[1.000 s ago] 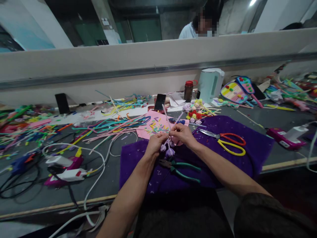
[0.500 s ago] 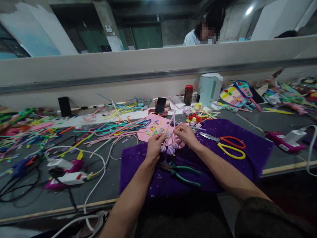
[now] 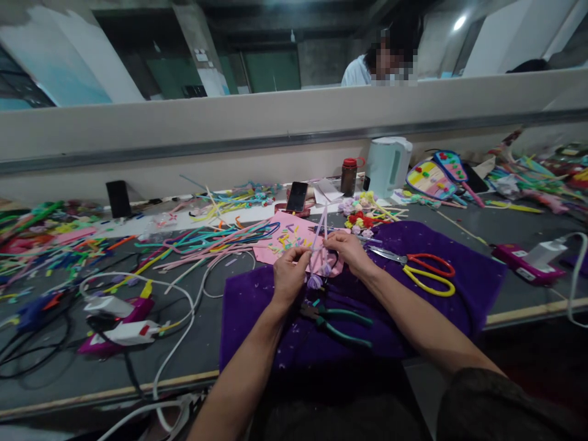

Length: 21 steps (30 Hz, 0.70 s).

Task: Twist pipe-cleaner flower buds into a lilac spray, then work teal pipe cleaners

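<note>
Head | left hand (image 3: 289, 274) + right hand (image 3: 349, 252) | each grip pinched closed | lilac stems (image 3: 318, 231)

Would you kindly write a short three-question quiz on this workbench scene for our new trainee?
1. True or false: the pliers lie on the purple cloth.
2. Which of these stands beside the kettle? A) a lamp B) a bottle with a red lid C) a clock
3. In a few words, what do the left hand and the right hand hold between them?

Key: 1. True. 2. B. 3. Pale purple strands, with a purple flower below.
</note>
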Each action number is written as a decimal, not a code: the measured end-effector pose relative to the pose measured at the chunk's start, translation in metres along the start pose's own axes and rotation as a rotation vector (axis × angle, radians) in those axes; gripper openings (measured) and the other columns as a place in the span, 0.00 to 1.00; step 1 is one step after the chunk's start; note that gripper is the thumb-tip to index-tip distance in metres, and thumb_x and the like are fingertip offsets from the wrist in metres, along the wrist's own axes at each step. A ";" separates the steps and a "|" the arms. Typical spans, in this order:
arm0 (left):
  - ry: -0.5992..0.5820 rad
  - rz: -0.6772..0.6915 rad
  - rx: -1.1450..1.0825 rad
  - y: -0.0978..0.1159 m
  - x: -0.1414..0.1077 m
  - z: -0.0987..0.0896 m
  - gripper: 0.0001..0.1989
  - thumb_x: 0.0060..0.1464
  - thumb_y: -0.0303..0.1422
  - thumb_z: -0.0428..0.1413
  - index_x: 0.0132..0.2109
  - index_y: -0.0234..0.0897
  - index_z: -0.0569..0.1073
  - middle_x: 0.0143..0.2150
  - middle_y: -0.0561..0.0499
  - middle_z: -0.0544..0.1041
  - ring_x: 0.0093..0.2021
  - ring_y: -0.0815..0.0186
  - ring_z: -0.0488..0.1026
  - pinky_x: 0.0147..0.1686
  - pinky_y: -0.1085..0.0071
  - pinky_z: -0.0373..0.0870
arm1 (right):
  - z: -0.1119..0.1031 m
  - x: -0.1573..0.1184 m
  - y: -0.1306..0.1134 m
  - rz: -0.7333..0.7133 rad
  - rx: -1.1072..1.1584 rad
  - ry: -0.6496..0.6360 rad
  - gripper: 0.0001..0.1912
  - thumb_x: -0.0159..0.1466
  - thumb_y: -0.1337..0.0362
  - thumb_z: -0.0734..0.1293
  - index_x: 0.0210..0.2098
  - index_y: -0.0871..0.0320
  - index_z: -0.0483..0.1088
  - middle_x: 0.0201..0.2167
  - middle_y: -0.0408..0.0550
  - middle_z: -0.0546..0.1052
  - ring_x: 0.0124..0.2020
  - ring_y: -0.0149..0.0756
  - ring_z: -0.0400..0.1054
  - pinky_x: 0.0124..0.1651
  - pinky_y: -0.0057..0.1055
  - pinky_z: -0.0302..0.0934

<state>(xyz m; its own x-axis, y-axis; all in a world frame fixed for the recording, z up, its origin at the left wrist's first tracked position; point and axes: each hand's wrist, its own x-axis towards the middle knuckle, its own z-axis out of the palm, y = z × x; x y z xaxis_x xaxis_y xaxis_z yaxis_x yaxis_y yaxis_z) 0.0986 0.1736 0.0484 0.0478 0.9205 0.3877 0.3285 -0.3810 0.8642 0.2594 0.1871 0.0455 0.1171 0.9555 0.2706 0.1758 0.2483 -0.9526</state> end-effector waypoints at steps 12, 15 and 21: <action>0.008 0.069 0.153 0.004 -0.002 -0.002 0.11 0.48 0.38 0.51 0.33 0.37 0.73 0.28 0.53 0.74 0.28 0.69 0.69 0.32 0.74 0.63 | -0.006 0.008 0.010 -0.020 -0.051 0.052 0.09 0.49 0.62 0.64 0.16 0.59 0.69 0.25 0.45 0.72 0.31 0.34 0.64 0.35 0.30 0.56; -0.014 0.040 0.157 0.003 -0.002 -0.002 0.11 0.47 0.39 0.52 0.32 0.37 0.74 0.27 0.53 0.74 0.28 0.69 0.69 0.31 0.74 0.63 | -0.003 0.003 0.007 -0.124 -0.214 0.056 0.09 0.49 0.62 0.66 0.15 0.59 0.69 0.29 0.46 0.71 0.35 0.36 0.64 0.38 0.31 0.55; -0.076 -0.027 0.054 -0.002 -0.002 0.000 0.11 0.46 0.39 0.54 0.32 0.38 0.75 0.25 0.53 0.73 0.26 0.69 0.68 0.27 0.75 0.61 | 0.000 -0.006 -0.006 -0.260 -0.539 0.130 0.04 0.48 0.61 0.68 0.21 0.54 0.74 0.36 0.47 0.68 0.42 0.42 0.58 0.44 0.38 0.51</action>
<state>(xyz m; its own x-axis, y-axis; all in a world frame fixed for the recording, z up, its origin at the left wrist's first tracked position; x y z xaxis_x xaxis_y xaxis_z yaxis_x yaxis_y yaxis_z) 0.0978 0.1728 0.0458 0.1084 0.9352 0.3371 0.3806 -0.3523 0.8550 0.2581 0.1796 0.0495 0.1164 0.8387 0.5320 0.6805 0.3228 -0.6578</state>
